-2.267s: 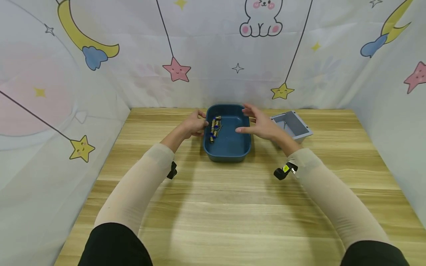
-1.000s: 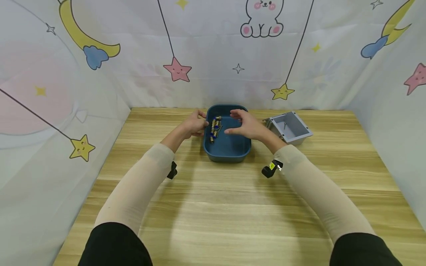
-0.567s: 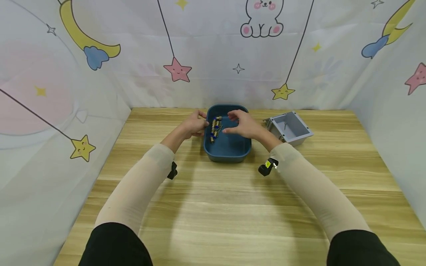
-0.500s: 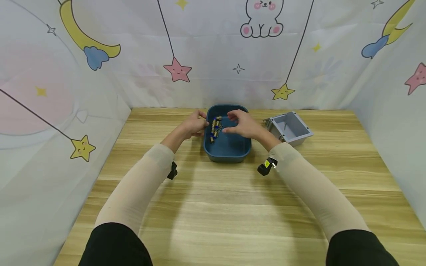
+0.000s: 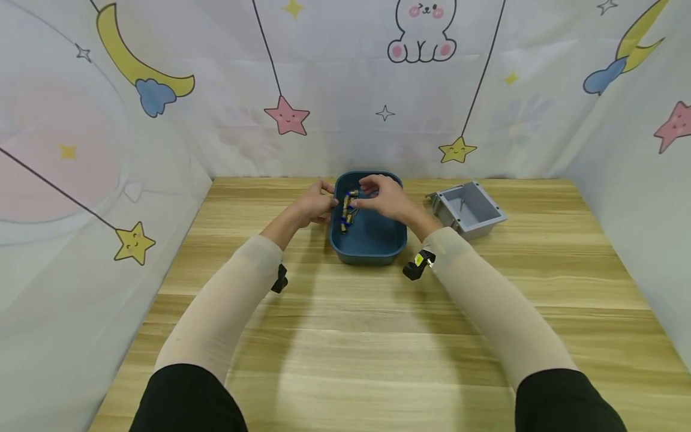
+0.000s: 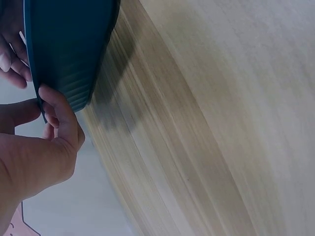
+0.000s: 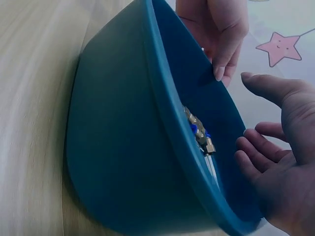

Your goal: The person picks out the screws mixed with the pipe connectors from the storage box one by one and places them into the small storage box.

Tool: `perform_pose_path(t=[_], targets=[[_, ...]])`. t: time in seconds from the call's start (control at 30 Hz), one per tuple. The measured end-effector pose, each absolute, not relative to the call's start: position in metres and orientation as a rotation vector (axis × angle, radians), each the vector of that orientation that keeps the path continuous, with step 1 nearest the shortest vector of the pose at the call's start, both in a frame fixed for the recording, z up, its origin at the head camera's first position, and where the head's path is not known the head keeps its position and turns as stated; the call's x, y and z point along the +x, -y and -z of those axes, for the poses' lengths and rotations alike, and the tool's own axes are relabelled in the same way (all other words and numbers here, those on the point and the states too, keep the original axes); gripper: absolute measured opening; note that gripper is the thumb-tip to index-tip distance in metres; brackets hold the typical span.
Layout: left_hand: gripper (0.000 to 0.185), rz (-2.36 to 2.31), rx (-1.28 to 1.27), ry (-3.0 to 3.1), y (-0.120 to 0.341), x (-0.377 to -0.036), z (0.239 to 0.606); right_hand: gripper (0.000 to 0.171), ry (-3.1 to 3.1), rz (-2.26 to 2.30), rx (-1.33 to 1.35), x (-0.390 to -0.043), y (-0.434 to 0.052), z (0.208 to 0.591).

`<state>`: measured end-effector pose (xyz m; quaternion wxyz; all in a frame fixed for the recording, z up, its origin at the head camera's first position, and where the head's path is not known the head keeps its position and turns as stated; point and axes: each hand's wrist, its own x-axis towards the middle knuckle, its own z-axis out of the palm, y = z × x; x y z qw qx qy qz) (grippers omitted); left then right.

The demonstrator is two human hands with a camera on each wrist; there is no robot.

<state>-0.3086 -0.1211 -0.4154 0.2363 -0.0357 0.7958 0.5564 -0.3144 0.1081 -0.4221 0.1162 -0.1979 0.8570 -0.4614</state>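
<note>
A deep blue plastic bin (image 5: 372, 246) stands toward the back of the table. Along its left side lie several small brass fittings with blue collars (image 5: 346, 209), and thin silvery pins (image 7: 210, 167) show beside them in the right wrist view. My left hand (image 5: 315, 203) pinches the bin's left rim between thumb and fingers, as the left wrist view shows close up on the bin wall (image 6: 69, 49). Over the bin hovers my right hand (image 5: 387, 198), thumb and fingers spread apart around nothing, fingertips above the fittings and partly covering them.
Right of the bin sits a grey open box (image 5: 477, 231) with metal latches on its side and a small screw-like piece (image 5: 462, 204) inside. A printed cloth wall (image 5: 335, 144) rises behind the wooden table (image 5: 356, 336).
My right hand has moved left, from the bin's right rim to over the fittings, uncovering the grey box. The left hand stays on the rim, and the bin has not moved.
</note>
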Motion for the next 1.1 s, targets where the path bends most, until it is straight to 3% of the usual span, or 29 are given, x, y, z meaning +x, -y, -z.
perform_pose_path(t=[1.1], targets=[[0.034,-1.529,-0.114,-2.176,0.122,-0.309,0.415,0.029,-2.469,1.592,-0.121,-0.326,-0.084,0.444]])
